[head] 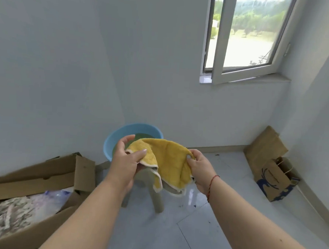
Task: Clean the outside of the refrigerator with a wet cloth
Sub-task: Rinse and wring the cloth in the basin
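Observation:
A yellow cloth (169, 159) with a pale edge hangs spread between both hands, above a small stool. My left hand (125, 156) pinches the cloth's left corner with thumb and curled fingers. My right hand (199, 166) grips its right edge, thumb on top. Behind the cloth a light blue basin (113, 140) holding water stands on the stool (157, 200), close to the white wall. No refrigerator is in view.
An opened cardboard box (42, 177) with fabric and plastic inside lies at the lower left. A brown paper bag (275, 181) and flat cardboard (265, 146) lean in the right corner. A window (246, 37) stands ajar above. The floor is glossy grey tile (221, 222).

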Available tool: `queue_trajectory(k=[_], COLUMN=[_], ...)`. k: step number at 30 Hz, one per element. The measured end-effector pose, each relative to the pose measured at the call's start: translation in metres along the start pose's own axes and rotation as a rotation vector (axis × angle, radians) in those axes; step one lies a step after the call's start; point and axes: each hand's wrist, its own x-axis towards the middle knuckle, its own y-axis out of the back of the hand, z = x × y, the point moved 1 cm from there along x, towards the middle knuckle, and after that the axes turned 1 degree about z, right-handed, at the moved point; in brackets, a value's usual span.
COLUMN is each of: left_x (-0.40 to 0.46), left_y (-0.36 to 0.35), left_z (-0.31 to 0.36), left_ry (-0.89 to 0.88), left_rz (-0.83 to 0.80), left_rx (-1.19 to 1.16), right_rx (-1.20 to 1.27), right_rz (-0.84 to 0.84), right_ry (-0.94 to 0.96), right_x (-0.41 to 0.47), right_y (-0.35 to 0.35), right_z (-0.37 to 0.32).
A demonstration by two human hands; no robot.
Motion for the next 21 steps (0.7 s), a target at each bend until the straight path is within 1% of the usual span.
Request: queue_trajectory(k=[4, 6, 9, 13, 16, 18, 19, 21], left_x=[0.067, 0.102, 0.15, 0.216, 0.264, 0.306, 0.338, 0.364], left_y=[0.054, 0.076, 0.101, 0.121, 0.126, 0.124, 0.123, 0.121], left_z=[-0.005, -0.009, -0.015, -0.022, -0.03, -0.039, -0.048, -0.055], left_ry=[0.059, 0.092, 0.108, 0.107, 0.122, 0.126, 0.131, 0.103], left_rz=[0.069, 0.135, 0.193, 0.261, 0.307, 0.302, 0.283, 0.226], left_rx=[0.117, 0.162, 0.206, 0.301, 0.369, 0.487, 0.574, 0.771], right_rx=[-0.086, -0.111, -0.111, -0.1, -0.16, -0.181, -0.209, -0.297], right_rz=[0.005, 0.026, 0.041, 0.013, 0.015, 0.021, 0.019, -0.003], right_ry=[-0.067, -0.107, -0.137, -0.134, -0.139, -0.159, -0.181, -0.195], right_x=[0.049, 0.076, 0.12, 0.189, 0.241, 0.286, 0.32, 0.346], right_y=[-0.052, -0.071, -0.093, -0.119, -0.135, -0.148, -0.156, -0.164], right_z=[-0.003, -0.004, -0.008, -0.017, -0.017, -0.013, -0.01, -0.007])
